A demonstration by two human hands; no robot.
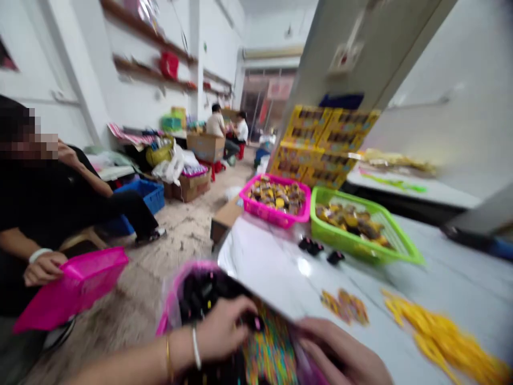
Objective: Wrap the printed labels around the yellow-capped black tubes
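Note:
My left hand, with a white band and a gold bangle at its wrist, is over a pink basket lined with clear plastic. Its fingers are closed around a small black piece with a pink spot. Many similar black pieces fill the basket, beside a bundle of multicoloured striped material, blurred. On the basket's near right side my right hand has its fingers closed on the plastic liner, partly smeared by motion.
On the white table stand a pink basket and a green basket of brown-yellow items. Black pieces, patterned pieces and yellow straps lie nearby. At left, a seated person holds a pink tray.

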